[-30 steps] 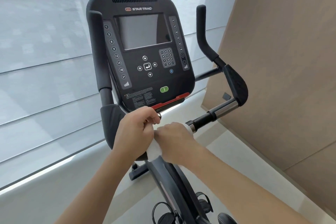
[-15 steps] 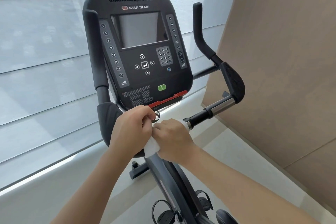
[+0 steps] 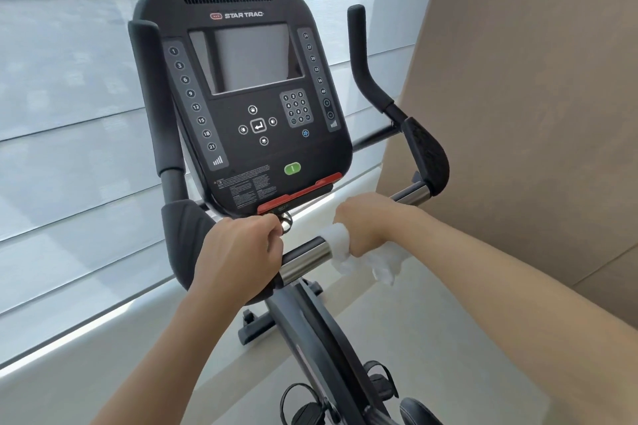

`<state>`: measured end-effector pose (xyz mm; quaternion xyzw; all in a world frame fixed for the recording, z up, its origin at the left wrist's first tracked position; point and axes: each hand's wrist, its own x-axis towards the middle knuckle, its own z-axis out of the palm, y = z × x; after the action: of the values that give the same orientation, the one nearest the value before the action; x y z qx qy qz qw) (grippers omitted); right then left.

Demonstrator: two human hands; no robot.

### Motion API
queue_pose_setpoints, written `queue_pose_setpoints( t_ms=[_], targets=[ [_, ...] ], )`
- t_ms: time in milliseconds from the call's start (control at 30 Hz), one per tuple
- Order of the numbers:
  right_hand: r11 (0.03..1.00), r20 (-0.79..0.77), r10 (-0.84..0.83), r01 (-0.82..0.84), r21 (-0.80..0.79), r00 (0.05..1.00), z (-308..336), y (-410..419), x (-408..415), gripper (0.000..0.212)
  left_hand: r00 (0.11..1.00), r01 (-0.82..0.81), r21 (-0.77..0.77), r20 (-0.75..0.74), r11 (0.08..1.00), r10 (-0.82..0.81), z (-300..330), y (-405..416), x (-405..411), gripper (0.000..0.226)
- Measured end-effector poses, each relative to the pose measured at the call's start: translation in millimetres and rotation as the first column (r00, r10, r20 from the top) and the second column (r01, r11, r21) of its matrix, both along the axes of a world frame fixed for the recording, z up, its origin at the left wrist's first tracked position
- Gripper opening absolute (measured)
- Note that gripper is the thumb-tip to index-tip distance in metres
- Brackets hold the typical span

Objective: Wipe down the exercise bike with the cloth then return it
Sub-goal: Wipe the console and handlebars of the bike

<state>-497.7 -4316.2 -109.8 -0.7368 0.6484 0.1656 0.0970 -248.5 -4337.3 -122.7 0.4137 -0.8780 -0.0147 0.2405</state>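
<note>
A black exercise bike with a large console (image 3: 255, 103) stands in front of me. Its handlebar runs across below the console, with a chrome section (image 3: 305, 259) showing between my hands. My left hand (image 3: 238, 252) grips the left part of the handlebar, fingers curled round it. My right hand (image 3: 369, 221) grips a white cloth (image 3: 345, 252) wrapped round the bar just right of the chrome section, and a loose end of the cloth hangs below the wrist. Another chrome piece (image 3: 412, 193) shows beyond my right hand.
Two upright black grips (image 3: 359, 55) (image 3: 145, 86) rise on either side of the console. A beige wall panel (image 3: 535, 97) stands close on the right. White window blinds (image 3: 69, 114) fill the left and back. The pedals (image 3: 303, 404) and the frame lie below, over a pale floor.
My right hand has slid right along the handlebar with the cloth, uncovering the chrome section between my hands. My left hand stays on the left part of the bar.
</note>
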Motion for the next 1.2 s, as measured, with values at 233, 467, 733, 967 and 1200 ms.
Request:
queue_pose_setpoints(
  t_ms=[233,467,733,967,1200],
  targets=[
    [0.776,0.030,0.059,-0.027,-0.630,0.998,-38,31,0,0.024,0.990,0.052,-0.025,0.131,0.998,-0.049,0,0,-9,0.030],
    [0.728,0.049,0.197,-0.112,-0.677,0.979,-51,30,-46,0.035,0.941,0.112,0.018,0.318,0.994,-0.112,-14,9,-28,0.055],
    [0.982,-0.098,-0.040,0.022,-0.185,0.994,-13,0,-112,0.020,0.952,0.129,-0.015,0.283,0.992,-0.120,-22,6,-34,0.059],
    [0.972,-0.092,-0.163,0.176,0.158,0.982,1,-24,-111,0.032,0.952,0.125,-0.008,0.284,0.992,-0.118,-21,8,-36,0.059],
    [0.956,-0.027,-0.103,0.092,-0.278,0.994,-21,8,-111,0.024,0.947,0.120,-0.033,0.303,0.992,-0.104,-18,9,-37,0.059]
  ],
)
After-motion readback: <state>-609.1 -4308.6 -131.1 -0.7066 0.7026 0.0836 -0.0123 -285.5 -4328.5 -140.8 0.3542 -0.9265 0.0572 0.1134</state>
